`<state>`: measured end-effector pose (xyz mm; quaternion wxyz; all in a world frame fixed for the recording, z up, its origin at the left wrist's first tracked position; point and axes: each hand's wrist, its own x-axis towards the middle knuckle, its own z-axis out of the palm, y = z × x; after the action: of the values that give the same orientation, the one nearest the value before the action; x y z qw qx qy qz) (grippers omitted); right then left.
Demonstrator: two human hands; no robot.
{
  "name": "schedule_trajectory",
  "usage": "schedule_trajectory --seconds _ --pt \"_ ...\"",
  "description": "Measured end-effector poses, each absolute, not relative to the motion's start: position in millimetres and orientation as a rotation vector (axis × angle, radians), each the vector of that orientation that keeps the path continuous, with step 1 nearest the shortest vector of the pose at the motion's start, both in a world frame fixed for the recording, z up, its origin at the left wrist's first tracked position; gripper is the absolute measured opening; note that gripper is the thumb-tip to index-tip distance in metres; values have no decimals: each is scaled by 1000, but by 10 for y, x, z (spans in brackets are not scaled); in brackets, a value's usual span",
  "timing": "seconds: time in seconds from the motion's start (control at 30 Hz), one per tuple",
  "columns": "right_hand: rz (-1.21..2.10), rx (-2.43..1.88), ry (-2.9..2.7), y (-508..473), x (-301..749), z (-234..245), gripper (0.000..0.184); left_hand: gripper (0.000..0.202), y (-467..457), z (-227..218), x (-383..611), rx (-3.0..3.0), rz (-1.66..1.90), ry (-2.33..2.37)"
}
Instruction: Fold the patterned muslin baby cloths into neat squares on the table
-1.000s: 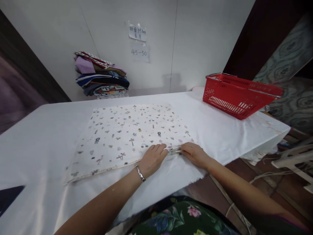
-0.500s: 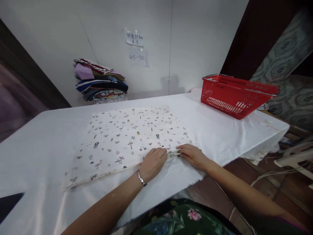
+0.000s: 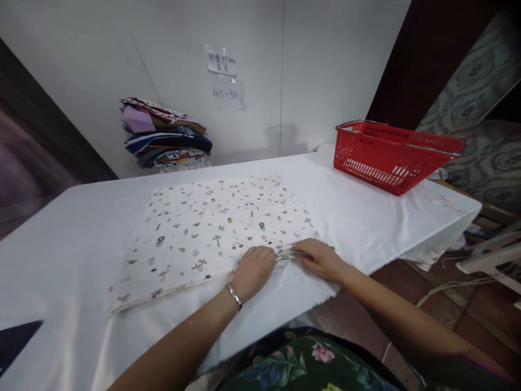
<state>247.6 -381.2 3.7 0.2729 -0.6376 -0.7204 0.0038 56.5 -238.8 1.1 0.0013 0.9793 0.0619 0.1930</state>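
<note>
A white cloth [image 3: 211, 228] printed with small palm trees and other little figures lies flat in folded layers on the white-covered table. Along its near edge, my left hand [image 3: 255, 270] is closed over the layered border, fingertips curled under and hidden. Just to the right, my right hand [image 3: 319, 259] pinches the same edge close to the cloth's near right corner. Between the two hands a short stretch of the stacked layers shows, bent slightly upward. My left wrist wears a silver bracelet [image 3: 233, 296].
A red plastic basket [image 3: 378, 155] with metal handles stands at the back right of the table [image 3: 358, 228]. Against the wall at the back left is a stack of folded fabrics [image 3: 166, 138]. A dark flat item [image 3: 18, 339] lies at the left front edge. Paper signs [image 3: 226, 93] hang on the wall.
The layers between my hands have bowed up a little. Both hands keep their hold in nearly the same place, and the view has shifted slightly.
</note>
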Motion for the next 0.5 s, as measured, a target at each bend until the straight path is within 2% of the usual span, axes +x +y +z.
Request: schedule_trajectory --seconds 0.27,0.5 --pt "-41 -1735 -2029 -3761 2445 74 29 13 -2379 32 579 2991 609 280" --pt "-132 -1744 -1988 -3752 2436 -12 21 11 -2362 31 583 2881 573 376"
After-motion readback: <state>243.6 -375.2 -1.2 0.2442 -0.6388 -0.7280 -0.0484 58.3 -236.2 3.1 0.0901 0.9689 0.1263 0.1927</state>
